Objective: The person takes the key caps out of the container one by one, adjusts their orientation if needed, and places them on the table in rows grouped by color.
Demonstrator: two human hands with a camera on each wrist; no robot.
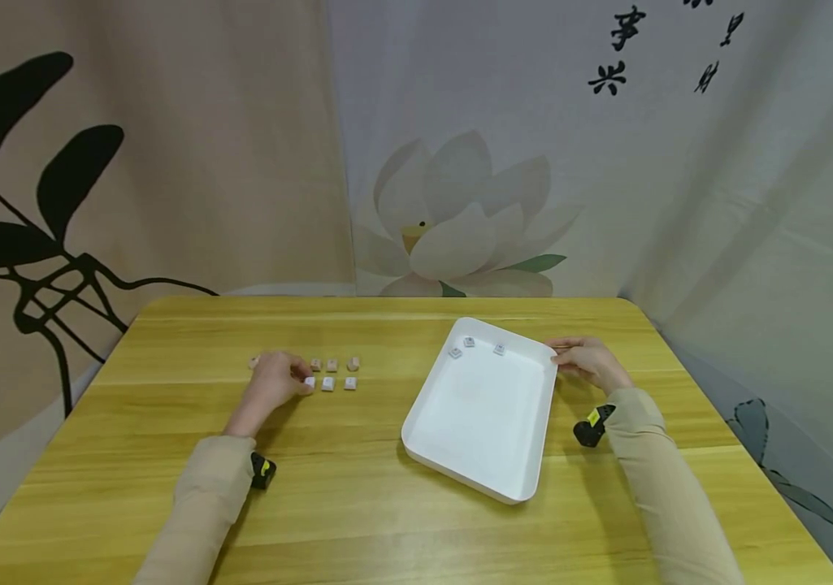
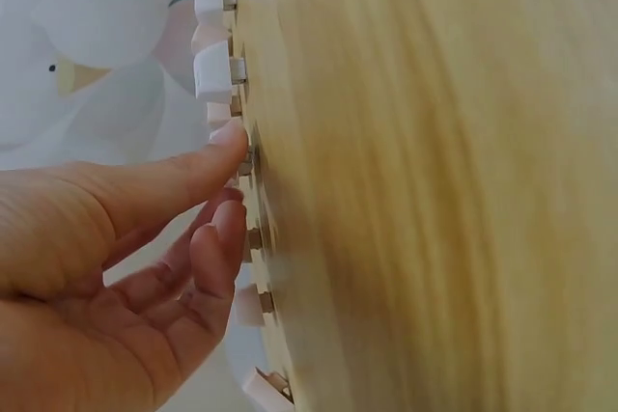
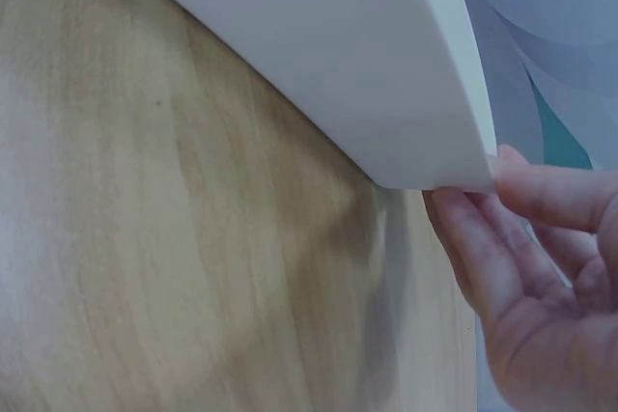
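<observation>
At the left end of a row of white keycaps (image 1: pixel 328 384), my left hand (image 1: pixel 279 380) pinches one white keycap (image 1: pixel 310 382) between thumb and fingers. In the left wrist view the thumb (image 2: pixel 208 156) covers most of that keycap, and a bit of its grey stem shows below. Behind the white row stand several pinkish keycaps (image 1: pixel 331 366), some partly hidden by the hand. My right hand (image 1: pixel 590 363) grips the far right corner of a white tray (image 1: pixel 478 422). In the right wrist view, the thumb lies at the tray's rim (image 3: pixel 478 113) with fingers under the corner.
Three small keycaps, one of them the keycap (image 1: pixel 500 349) nearest the right wall, lie at the tray's far end. The wooden table (image 1: pixel 343 504) ends at a curtain (image 1: pixel 240 162) behind. Each wrist wears a small black device (image 1: pixel 262 471).
</observation>
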